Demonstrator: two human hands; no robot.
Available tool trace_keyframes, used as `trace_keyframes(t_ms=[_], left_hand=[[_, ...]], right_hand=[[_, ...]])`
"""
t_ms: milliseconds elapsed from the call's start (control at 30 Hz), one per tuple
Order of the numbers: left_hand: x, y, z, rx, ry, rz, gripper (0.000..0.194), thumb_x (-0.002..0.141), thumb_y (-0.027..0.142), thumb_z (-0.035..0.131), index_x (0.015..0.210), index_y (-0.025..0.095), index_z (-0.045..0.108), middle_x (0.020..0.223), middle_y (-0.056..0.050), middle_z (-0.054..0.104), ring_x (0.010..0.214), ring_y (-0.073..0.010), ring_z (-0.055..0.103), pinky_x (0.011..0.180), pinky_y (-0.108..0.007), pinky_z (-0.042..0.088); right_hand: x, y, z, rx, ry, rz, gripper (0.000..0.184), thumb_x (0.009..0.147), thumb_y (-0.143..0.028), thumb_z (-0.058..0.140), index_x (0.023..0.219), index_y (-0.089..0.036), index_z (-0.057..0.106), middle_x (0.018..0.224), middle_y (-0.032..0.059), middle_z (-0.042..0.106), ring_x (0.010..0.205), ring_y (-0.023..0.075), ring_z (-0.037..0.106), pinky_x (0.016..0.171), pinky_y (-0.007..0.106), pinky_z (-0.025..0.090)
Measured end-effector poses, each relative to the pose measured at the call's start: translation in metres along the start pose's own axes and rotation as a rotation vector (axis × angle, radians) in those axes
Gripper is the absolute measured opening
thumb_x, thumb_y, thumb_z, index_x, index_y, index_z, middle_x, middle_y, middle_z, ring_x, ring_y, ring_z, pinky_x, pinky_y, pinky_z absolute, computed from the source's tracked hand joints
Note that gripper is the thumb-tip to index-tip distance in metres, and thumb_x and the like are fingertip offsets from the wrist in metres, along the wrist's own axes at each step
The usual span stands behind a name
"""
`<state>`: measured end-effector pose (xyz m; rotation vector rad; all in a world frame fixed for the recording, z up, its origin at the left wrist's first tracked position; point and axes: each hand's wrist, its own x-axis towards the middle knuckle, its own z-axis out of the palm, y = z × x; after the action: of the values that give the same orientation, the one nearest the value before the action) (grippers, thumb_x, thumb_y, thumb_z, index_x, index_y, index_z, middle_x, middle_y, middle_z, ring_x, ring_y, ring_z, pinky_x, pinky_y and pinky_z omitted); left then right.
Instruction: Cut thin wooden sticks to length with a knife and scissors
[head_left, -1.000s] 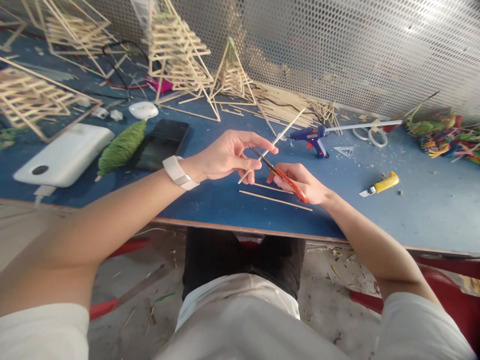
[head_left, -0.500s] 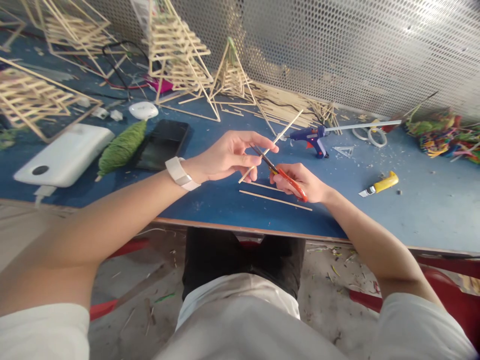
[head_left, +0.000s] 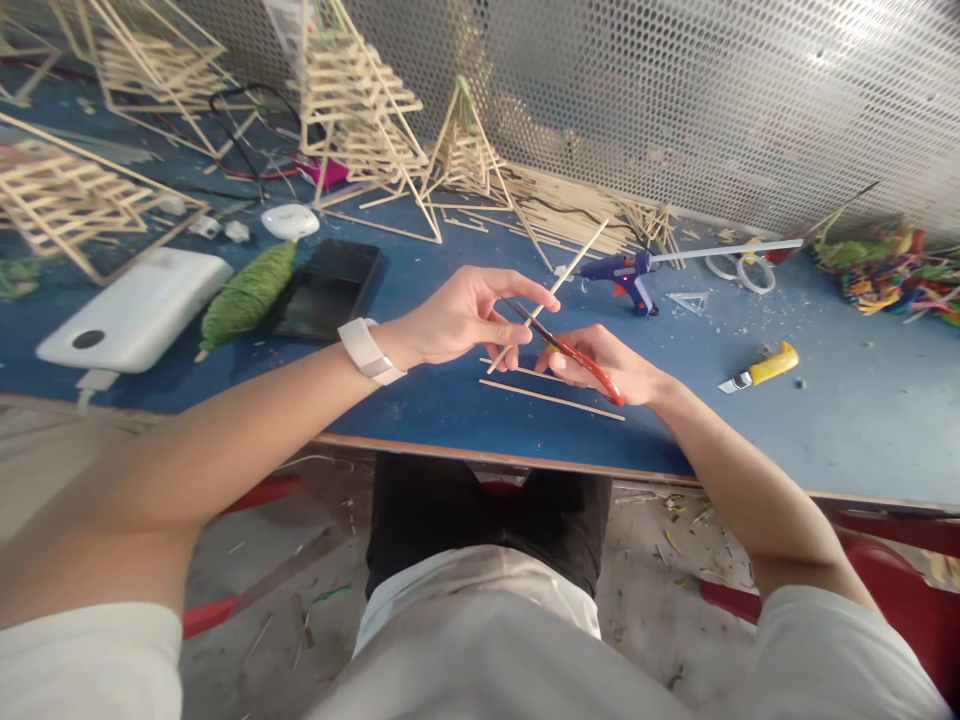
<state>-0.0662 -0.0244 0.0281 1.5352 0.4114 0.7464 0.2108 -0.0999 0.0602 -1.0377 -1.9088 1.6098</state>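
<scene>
Left hand (head_left: 461, 325) pinching stick (head_left: 559, 285), right hand (head_left: 604, 362) gripping scissors (head_left: 566, 350) (no readable writing)

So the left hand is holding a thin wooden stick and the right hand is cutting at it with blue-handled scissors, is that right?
Not quite: the head view shows the scissors have orange-red handles, not blue. The rest holds: the left hand pinches the thin wooden stick, and the right hand works the scissors at it.

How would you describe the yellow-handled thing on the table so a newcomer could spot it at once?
Start at the blue table and look to its right side, beyond the right hand that holds the orange-handled scissors. There a utility knife lies flat by itself. Its bright yellow handle and short metal tip set it apart from the blue glue gun farther back.
</scene>
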Motion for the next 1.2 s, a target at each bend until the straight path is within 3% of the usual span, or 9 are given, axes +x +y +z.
trace_keyframes(t_ms=[100, 167, 433, 567, 767, 867, 1067, 1200], left_hand=[[0.000, 0.001, -0.001, -0.002, -0.015, -0.004, 0.061, 0.086, 0.043, 0.110, 0.139, 0.023, 0.087, 0.094, -0.006, 0.088, 0.062, -0.0194, 0.084, 0.053, -0.021, 0.065], [-0.001, 0.002, -0.001, 0.017, -0.009, 0.001, 0.061, 0.086, 0.044, 0.110, 0.139, 0.022, 0.087, 0.094, -0.006, 0.088, 0.062, -0.0192, 0.084, 0.053, -0.022, 0.064], [-0.001, 0.007, 0.001, 0.023, 0.024, 0.029, 0.057, 0.089, 0.046, 0.107, 0.137, 0.021, 0.089, 0.148, -0.018, 0.084, 0.065, -0.0121, 0.080, 0.055, -0.024, 0.065], [-0.001, 0.004, 0.001, -0.053, 0.000, 0.004, 0.056, 0.091, 0.044, 0.105, 0.140, 0.022, 0.087, 0.158, -0.017, 0.079, 0.067, -0.0126, 0.082, 0.059, -0.026, 0.069], [-0.001, 0.001, 0.000, -0.059, 0.009, -0.014, 0.061, 0.086, 0.044, 0.109, 0.139, 0.022, 0.087, 0.157, -0.018, 0.080, 0.069, -0.0118, 0.082, 0.057, -0.021, 0.066], [0.000, 0.000, 0.000, -0.063, 0.023, -0.011, 0.063, 0.084, 0.043, 0.110, 0.138, 0.021, 0.087, 0.150, -0.017, 0.083, 0.068, -0.0120, 0.082, 0.056, -0.021, 0.066], [0.000, 0.000, 0.001, -0.008, -0.008, -0.023, 0.065, 0.086, 0.046, 0.110, 0.141, 0.021, 0.086, 0.098, -0.007, 0.089, 0.066, -0.0163, 0.083, 0.057, -0.020, 0.064], [-0.001, 0.000, -0.001, 0.023, -0.011, -0.012, 0.062, 0.088, 0.046, 0.108, 0.140, 0.022, 0.086, 0.091, -0.004, 0.087, 0.066, -0.0178, 0.084, 0.058, -0.023, 0.065]], right_hand=[[0.001, -0.001, 0.004, -0.107, 0.044, 0.003, 0.063, 0.103, -0.081, 0.082, 0.089, -0.022, 0.064, 0.068, -0.0077, 0.037, 0.063, 0.0109, 0.027, 0.057, 0.032, 0.018], [0.002, -0.001, 0.005, -0.135, 0.059, 0.013, 0.062, 0.103, -0.080, 0.082, 0.087, -0.023, 0.062, 0.068, -0.0077, 0.037, 0.062, 0.0108, 0.027, 0.056, 0.032, 0.020], [0.003, 0.007, 0.001, -0.178, 0.068, 0.012, 0.060, 0.110, -0.075, 0.076, 0.084, -0.023, 0.060, 0.066, -0.0047, 0.047, 0.062, 0.0117, 0.032, 0.054, 0.030, 0.027], [0.003, 0.014, -0.006, -0.153, 0.003, -0.026, 0.057, 0.110, -0.074, 0.076, 0.090, -0.022, 0.062, 0.069, -0.0052, 0.050, 0.062, 0.0109, 0.037, 0.055, 0.029, 0.029], [0.003, 0.012, -0.005, -0.093, -0.041, -0.038, 0.062, 0.109, -0.079, 0.075, 0.092, -0.022, 0.058, 0.071, -0.0083, 0.041, 0.062, 0.0092, 0.029, 0.055, 0.029, 0.021], [0.002, 0.009, -0.004, -0.079, -0.041, -0.010, 0.064, 0.109, -0.082, 0.072, 0.091, -0.023, 0.056, 0.071, -0.0080, 0.040, 0.063, 0.0097, 0.030, 0.056, 0.029, 0.022], [-0.001, 0.006, -0.006, -0.103, -0.060, 0.009, 0.066, 0.109, -0.084, 0.072, 0.091, -0.023, 0.054, 0.075, -0.0078, 0.037, 0.065, 0.0096, 0.027, 0.055, 0.028, 0.021], [0.000, 0.003, -0.003, -0.115, -0.036, 0.006, 0.065, 0.109, -0.083, 0.072, 0.091, -0.023, 0.056, 0.072, -0.0079, 0.037, 0.065, 0.0098, 0.027, 0.054, 0.027, 0.022]])
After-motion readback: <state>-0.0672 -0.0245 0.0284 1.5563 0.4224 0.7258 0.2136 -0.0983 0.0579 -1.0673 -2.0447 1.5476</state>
